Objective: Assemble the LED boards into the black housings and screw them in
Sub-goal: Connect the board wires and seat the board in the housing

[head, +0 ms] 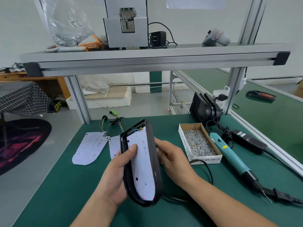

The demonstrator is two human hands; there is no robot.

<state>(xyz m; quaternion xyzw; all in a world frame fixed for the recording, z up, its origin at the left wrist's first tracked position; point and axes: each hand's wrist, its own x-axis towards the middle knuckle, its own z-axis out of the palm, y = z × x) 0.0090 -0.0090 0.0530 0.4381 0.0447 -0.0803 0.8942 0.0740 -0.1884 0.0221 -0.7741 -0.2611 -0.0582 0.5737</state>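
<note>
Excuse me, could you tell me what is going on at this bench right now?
A person holds a black plastic housing off the green mat in both hands, with a pale LED board lying inside. The left hand presses its thumb on the board; the right hand grips the far side. The cardboard box of screws and teal electric screwdriver lie untouched.

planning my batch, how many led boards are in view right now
3. One LED board sits inside the held black housing; a second board lies on the mat at far left; a third board beside it, partly hidden by the housing.
</note>
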